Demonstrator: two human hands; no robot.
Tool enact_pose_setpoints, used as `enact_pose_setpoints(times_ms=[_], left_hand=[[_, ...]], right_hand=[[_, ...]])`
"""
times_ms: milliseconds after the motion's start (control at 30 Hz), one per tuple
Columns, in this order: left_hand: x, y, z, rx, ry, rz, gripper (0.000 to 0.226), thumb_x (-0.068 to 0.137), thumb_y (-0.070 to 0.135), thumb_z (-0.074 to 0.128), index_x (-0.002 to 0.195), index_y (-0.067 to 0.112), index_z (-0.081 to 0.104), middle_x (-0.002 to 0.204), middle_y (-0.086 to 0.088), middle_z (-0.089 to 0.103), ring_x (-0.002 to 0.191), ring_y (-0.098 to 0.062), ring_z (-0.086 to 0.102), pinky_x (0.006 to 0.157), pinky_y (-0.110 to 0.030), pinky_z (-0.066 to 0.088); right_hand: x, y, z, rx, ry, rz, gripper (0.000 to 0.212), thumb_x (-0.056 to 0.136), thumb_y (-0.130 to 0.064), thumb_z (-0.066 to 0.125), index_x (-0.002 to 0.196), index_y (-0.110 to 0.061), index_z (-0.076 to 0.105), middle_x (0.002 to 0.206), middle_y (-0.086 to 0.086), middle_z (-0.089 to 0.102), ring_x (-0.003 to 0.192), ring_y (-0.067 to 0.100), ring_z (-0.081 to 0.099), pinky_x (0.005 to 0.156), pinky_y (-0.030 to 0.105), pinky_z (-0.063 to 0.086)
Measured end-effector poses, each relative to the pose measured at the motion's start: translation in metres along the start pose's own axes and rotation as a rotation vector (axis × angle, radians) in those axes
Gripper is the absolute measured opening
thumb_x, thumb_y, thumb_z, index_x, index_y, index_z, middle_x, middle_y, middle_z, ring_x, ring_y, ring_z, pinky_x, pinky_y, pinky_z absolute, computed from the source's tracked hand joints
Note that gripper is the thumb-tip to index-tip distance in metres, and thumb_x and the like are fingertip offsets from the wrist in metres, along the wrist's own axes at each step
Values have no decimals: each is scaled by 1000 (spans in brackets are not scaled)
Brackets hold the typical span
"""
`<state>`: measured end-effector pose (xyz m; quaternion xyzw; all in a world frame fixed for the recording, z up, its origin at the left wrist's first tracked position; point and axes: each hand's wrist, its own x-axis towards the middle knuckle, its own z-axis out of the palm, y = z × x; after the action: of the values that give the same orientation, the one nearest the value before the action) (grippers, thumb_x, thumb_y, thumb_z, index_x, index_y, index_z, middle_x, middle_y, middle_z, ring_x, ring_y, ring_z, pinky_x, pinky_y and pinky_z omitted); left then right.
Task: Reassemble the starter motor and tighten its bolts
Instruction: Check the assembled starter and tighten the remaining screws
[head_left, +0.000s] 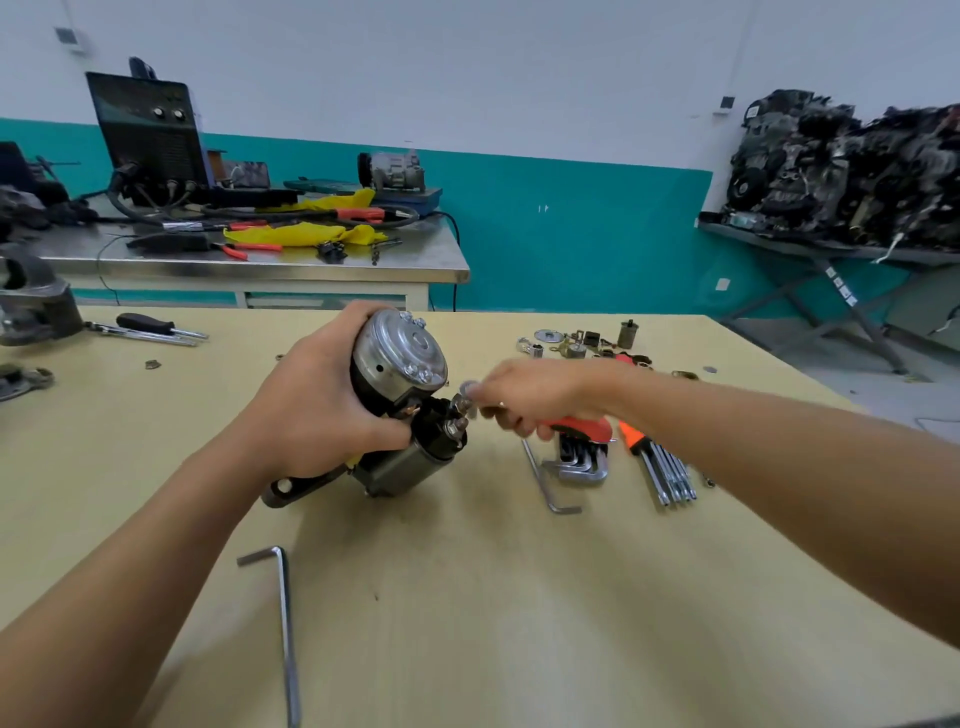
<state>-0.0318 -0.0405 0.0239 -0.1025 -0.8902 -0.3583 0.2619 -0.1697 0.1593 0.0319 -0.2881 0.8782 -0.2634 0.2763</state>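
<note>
Fingers (358, 316) of the left hand (317, 400) are curled round the starter motor (400, 364), held at mid-table (467, 597). Its long axis is tilted: the mounting ear sits low at near left and the silver end cap is raised, facing up and right. The right hand (535, 395) pinches a small silvery part (469, 388), blurred, at the solenoid (415, 462) terminal studs.

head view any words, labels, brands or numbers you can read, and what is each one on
No text can be read in this view.
Black machine, front panel: markings too small to read.
Stickers on the leg of the far table: blurred.
Starter motor, end cap: no lettering shows.
</note>
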Motion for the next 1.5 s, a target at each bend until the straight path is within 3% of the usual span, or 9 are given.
enact_pose_setpoints(times_ms=[200,333,500,767,933,1067,1200,1367,1500], left_hand=[[-2,-1,0,1,8,1,84,45,45,74,124,44,47,107,20,64,99,-5,63,80,-24,51],[0,-3,0,3,0,-8,85,44,45,75,124,44,47,105,23,64,97,-1,63,77,-19,49],[3,-3,3,31,46,-23,83,43,47,74,119,52,44,102,29,63,96,6,60,75,-16,47],[10,6,20,154,96,28,93,37,55,70,126,43,46,100,28,59,88,-11,62,71,-25,48],[18,11,35,156,113,25,94,34,56,71,123,47,46,98,31,56,88,-16,62,72,-31,47],[24,12,44,140,119,13,92,34,55,70,122,46,46,98,29,58,87,-14,62,72,-30,47],[25,13,47,146,110,8,92,34,55,71,122,44,47,98,25,60,89,-19,62,74,-36,49],[25,16,46,136,97,2,88,38,49,75,121,43,47,99,25,60,90,-20,62,74,-36,48],[22,20,46,123,88,-9,90,38,52,69,124,40,47,100,20,63,89,-12,62,71,-29,48]], right_hand=[[13,12,11,368,-68,300,36,94,-42,45,71,-16,53,51,-5,37,39,10,32,37,20,29],[7,12,5,400,-126,308,33,92,-41,52,72,-14,55,52,-6,34,39,10,30,38,20,27],[-20,24,-33,500,83,190,45,94,-55,53,84,-12,58,52,-6,38,38,8,29,34,20,28],[-95,109,-95,272,526,316,61,95,-65,43,86,-10,67,50,-6,44,39,10,32,37,21,26],[-116,160,-92,-89,645,340,40,83,-47,75,76,-9,62,62,5,52,50,19,43,44,25,35],[-117,183,-86,-131,663,347,34,82,-32,79,78,0,68,62,6,54,54,18,45,49,26,35],[-113,185,-84,-190,609,281,34,79,-28,82,62,-10,58,59,0,44,57,17,40,54,30,31],[-104,185,-81,-303,466,240,14,78,-19,83,89,-22,75,99,1,73,92,22,62,79,34,48],[-93,188,-83,-366,446,225,17,79,-19,83,91,-29,76,96,-5,72,91,18,61,78,33,46]])
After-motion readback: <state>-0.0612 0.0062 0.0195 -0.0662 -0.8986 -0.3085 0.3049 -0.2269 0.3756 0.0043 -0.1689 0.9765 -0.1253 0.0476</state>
